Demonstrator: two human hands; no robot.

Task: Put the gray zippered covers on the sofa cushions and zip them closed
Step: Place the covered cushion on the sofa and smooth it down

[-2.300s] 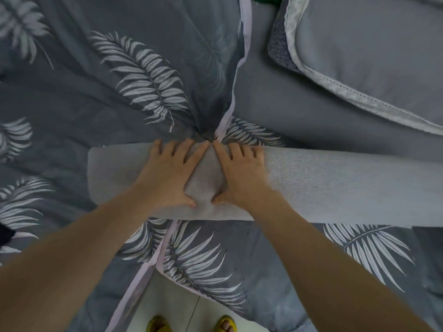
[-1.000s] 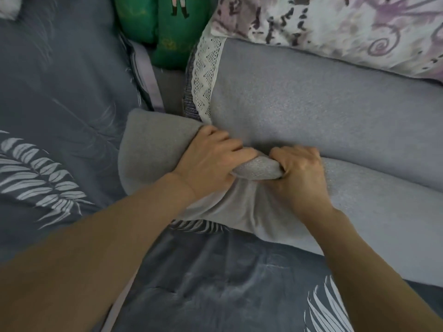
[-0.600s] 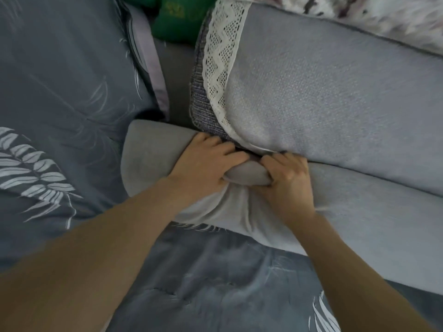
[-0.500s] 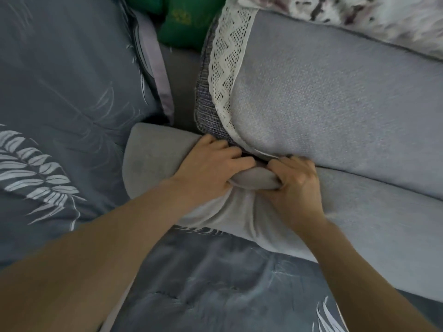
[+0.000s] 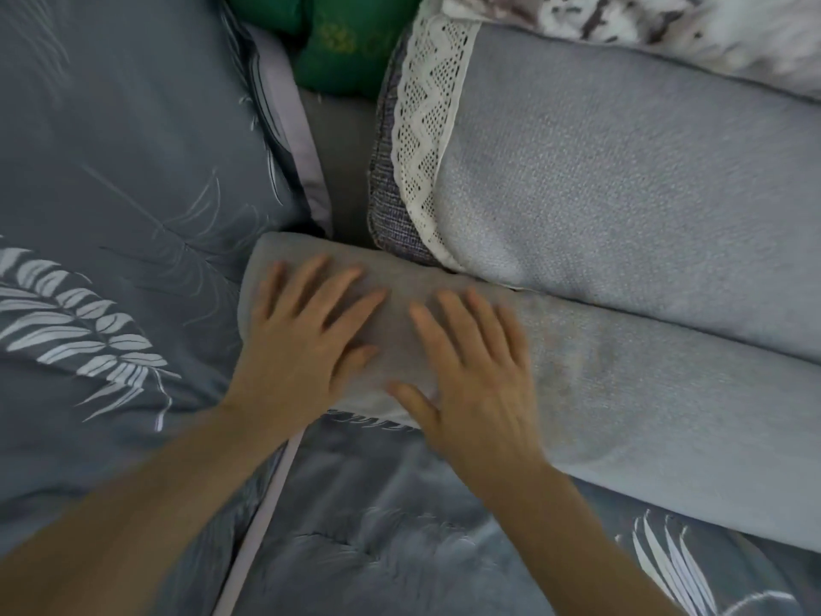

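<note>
A long gray covered cushion (image 5: 644, 393) lies across the middle, its left end rounded. My left hand (image 5: 306, 344) rests flat on that left end with fingers spread. My right hand (image 5: 475, 375) lies flat beside it, fingers straight and pointing away from me. Both hands are blurred. Behind it, touching it, sits a second gray cushion (image 5: 622, 184) with a white lace trim (image 5: 426, 122) on its left edge. No zipper shows.
A dark gray quilt with white leaf print (image 5: 111, 215) covers the left and the foreground. A green item (image 5: 342, 37) sits at the top between the bedding. A floral pillow (image 5: 666, 33) lies at the top right.
Both hands have let go of the bunched gray fabric they gripped and now lie flat and spread on the cushion's left end. The fold between them is smoothed out.
</note>
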